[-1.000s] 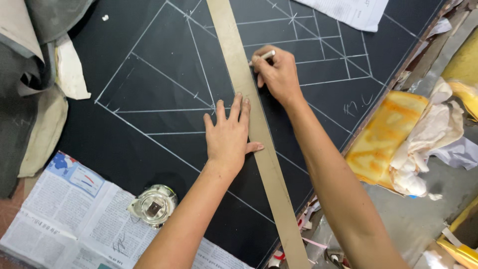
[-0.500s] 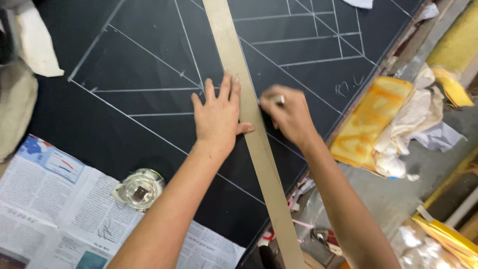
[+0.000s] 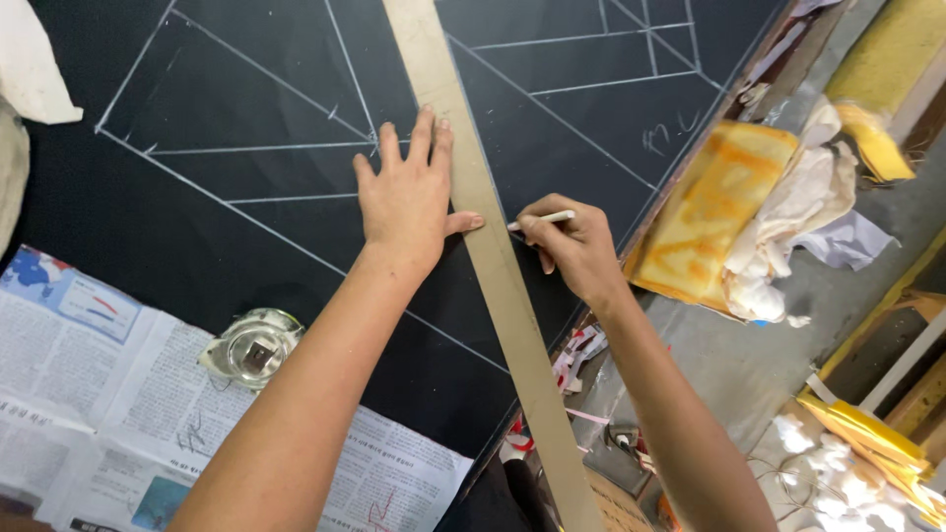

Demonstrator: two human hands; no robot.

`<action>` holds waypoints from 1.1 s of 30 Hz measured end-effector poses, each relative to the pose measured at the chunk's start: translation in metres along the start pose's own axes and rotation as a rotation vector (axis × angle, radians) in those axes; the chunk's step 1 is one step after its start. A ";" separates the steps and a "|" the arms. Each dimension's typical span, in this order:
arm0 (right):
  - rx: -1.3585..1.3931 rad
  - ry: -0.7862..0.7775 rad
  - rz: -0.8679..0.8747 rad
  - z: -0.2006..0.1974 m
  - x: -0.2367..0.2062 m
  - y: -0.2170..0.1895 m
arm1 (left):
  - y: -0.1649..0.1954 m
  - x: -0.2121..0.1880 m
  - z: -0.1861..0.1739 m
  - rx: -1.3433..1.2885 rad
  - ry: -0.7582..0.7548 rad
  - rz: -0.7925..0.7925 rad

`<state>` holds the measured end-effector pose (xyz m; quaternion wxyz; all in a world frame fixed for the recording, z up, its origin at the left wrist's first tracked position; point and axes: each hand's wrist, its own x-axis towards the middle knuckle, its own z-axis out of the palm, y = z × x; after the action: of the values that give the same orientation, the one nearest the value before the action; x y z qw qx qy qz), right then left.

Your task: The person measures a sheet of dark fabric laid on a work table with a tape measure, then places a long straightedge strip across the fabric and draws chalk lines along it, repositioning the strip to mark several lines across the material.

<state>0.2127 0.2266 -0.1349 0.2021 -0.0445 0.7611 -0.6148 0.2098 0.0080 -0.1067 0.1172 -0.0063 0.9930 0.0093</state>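
Observation:
A long tan ruler (image 3: 512,325) lies slantwise across a black cloth (image 3: 148,236) marked with white chalk lines. My left hand (image 3: 409,197) lies flat on the cloth, fingers spread, with its thumb and two fingers pressing on the ruler. My right hand (image 3: 576,246) is just right of the ruler and grips a thin white chalk stick (image 3: 540,220), whose tip touches the cloth at the ruler's right edge.
Newspaper (image 3: 108,394) covers the near left, with a small clear glass jar (image 3: 248,347) on its edge. An orange-yellow folded cloth (image 3: 709,212) and white rags (image 3: 788,236) lie to the right. Scraps and small clutter sit below the black cloth's edge (image 3: 581,360).
My right hand has drawn the chalk down along the ruler's right edge toward me. My left hand has stayed pressed on the ruler. The view has shifted slightly.

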 end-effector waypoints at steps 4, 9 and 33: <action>0.278 0.354 0.019 -0.008 -0.020 0.011 | -0.001 0.001 -0.002 -0.009 -0.050 0.003; 0.278 0.431 0.138 0.004 -0.083 0.027 | -0.002 0.000 -0.007 -0.019 -0.064 0.009; 0.173 0.290 0.273 0.033 -0.157 -0.002 | -0.036 0.109 0.001 -0.120 -0.033 0.398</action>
<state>0.3681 0.2451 -0.0983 0.1750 0.1657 0.7254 -0.6447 0.1049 -0.0286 -0.1338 0.1287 0.1832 0.9703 0.0916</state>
